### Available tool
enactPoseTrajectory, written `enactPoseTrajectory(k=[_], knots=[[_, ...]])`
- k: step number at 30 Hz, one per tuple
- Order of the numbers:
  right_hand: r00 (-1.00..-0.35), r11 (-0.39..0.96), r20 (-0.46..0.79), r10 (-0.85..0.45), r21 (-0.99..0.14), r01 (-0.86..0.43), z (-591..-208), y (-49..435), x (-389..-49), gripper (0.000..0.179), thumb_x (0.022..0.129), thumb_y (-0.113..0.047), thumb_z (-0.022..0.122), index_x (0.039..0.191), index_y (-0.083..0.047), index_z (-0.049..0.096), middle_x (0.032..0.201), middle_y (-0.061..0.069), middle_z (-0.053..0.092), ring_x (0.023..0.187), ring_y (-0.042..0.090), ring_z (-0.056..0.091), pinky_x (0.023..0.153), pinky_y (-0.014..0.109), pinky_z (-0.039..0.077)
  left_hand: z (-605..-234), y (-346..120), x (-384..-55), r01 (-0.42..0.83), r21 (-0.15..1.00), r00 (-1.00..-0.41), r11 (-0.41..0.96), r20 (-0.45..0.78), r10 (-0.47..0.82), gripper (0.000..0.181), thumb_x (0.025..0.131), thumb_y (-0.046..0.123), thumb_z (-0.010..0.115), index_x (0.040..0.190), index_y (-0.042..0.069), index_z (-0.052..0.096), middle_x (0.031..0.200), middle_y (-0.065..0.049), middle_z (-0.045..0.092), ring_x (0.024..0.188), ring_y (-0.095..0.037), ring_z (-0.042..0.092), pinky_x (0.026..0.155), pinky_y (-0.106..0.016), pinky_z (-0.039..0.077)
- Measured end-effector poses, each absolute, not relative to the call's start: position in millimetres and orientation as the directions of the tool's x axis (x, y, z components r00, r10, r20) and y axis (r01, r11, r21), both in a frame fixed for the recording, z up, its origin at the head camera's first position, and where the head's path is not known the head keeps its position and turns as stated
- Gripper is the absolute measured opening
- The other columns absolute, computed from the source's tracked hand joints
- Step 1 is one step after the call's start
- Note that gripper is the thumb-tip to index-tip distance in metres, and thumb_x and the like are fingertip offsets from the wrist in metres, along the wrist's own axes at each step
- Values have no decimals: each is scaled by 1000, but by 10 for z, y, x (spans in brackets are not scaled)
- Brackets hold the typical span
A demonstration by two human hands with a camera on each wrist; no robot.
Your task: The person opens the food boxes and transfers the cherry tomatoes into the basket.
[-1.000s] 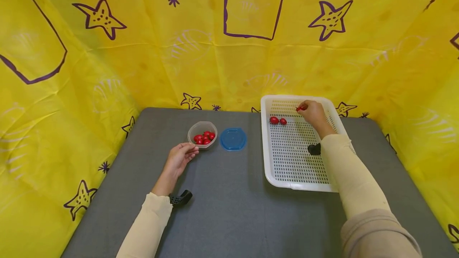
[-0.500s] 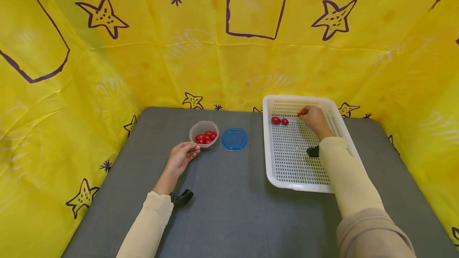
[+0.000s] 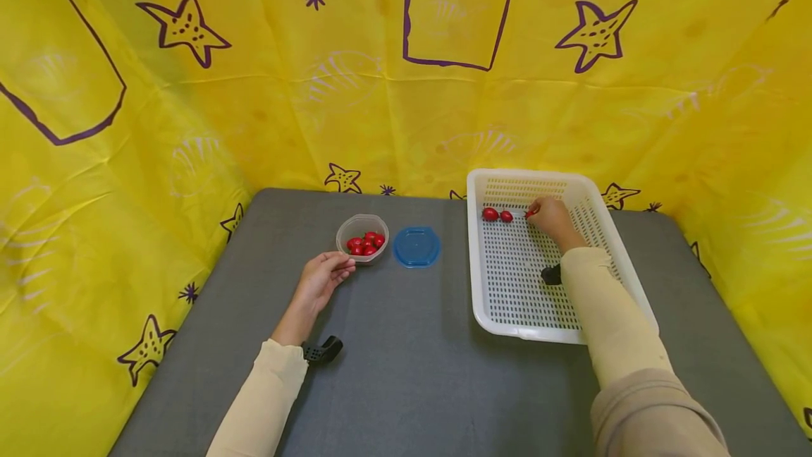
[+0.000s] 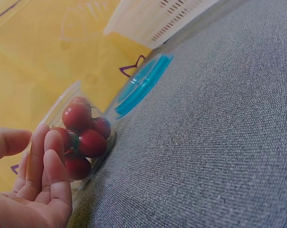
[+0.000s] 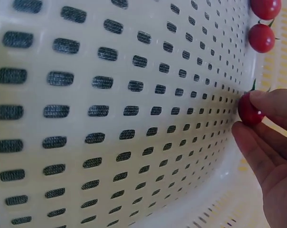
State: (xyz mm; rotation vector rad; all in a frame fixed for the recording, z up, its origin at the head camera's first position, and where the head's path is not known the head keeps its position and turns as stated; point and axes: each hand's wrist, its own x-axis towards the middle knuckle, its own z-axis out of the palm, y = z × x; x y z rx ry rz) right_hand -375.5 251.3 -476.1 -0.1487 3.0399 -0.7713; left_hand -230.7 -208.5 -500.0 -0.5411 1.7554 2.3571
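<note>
My left hand (image 3: pixel 321 278) is at the near rim of a small clear plastic container (image 3: pixel 342 230), its thumb and fingertips pinching the edge. Several red cherry tomatoes (image 4: pixel 92 142) with green stems fill the container's bottom. Over at the right, my right hand (image 3: pixel 552 221) reaches into a white perforated basket (image 3: pixel 480 288). Between thumb and fingers it pinches one cherry tomato (image 5: pixel 249 110), green stem upward, low at the basket's far end. Two more cherry tomatoes (image 3: pixel 490 214) lie in a row just left of it.
A blue lid (image 3: pixel 416 247) lies flat on the grey table (image 3: pixel 406 365), between the container and the basket. A yellow cloth backdrop (image 3: pixel 355 111) with starfish drawings rises behind the table and along both sides.
My right hand has come down and slightly toward me with the tomato, closer to the two in the basket. The left hand stays at the container's rim.
</note>
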Motion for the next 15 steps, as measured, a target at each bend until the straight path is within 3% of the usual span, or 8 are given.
enactPoseTrajectory(k=[8, 15], knots=[[-993, 903, -32, -112, -421, -88, -4744, 2524, -3765, 19, 82, -7, 63, 95, 6, 65, 92, 24, 66, 80, 35, 57, 76, 45, 47, -4988, -2072, -2311, -331, 895, -925, -300, -371, -88, 4, 100, 9, 51, 101, 6, 53, 73, 7, 70, 70, -6, 68, 71, -18, 53], [-985, 906, -106, -135, -415, -80, -4721, 2549, -3745, 23, 86, -11, 65, 101, 7, 64, 102, 27, 66, 89, 38, 58, 83, 49, 47, -4988, -2066, -2308, -340, 889, -921, -306, -380, -82, 4, 101, 8, 50, 101, 6, 52, 72, 7, 69, 70, -6, 67, 71, -18, 53]])
